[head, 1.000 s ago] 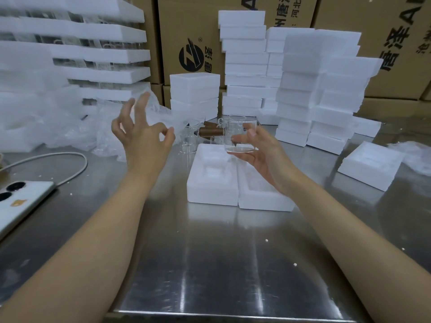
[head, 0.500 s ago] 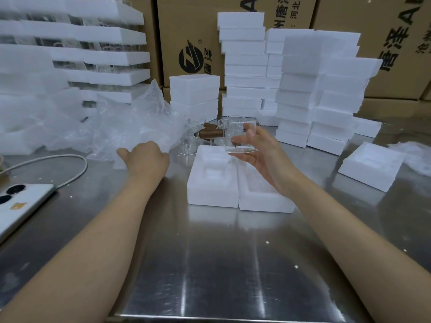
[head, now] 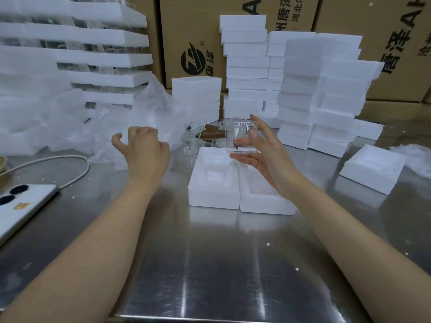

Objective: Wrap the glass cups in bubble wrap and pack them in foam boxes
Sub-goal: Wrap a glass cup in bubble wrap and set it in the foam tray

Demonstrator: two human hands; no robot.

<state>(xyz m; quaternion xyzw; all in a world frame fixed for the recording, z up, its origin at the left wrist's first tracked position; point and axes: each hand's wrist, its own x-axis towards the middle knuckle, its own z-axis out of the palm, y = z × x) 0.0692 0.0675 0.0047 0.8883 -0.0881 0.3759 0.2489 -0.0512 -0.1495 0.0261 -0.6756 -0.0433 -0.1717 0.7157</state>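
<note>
Lifting back from the bubble wrap [head: 105, 127], the left hand [head: 144, 150] is curling its fingers; whether it's pinching a sheet, I cannot tell. The right hand [head: 263, 155] is gripping the glass cup [head: 241, 138] above the open foam box [head: 213, 199], likely awaiting wrapping.

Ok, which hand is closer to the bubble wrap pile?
Left. The left hand is at the front edge of the bubble wrap; the right hand holds a glass cup over the foam box, further right.
</note>
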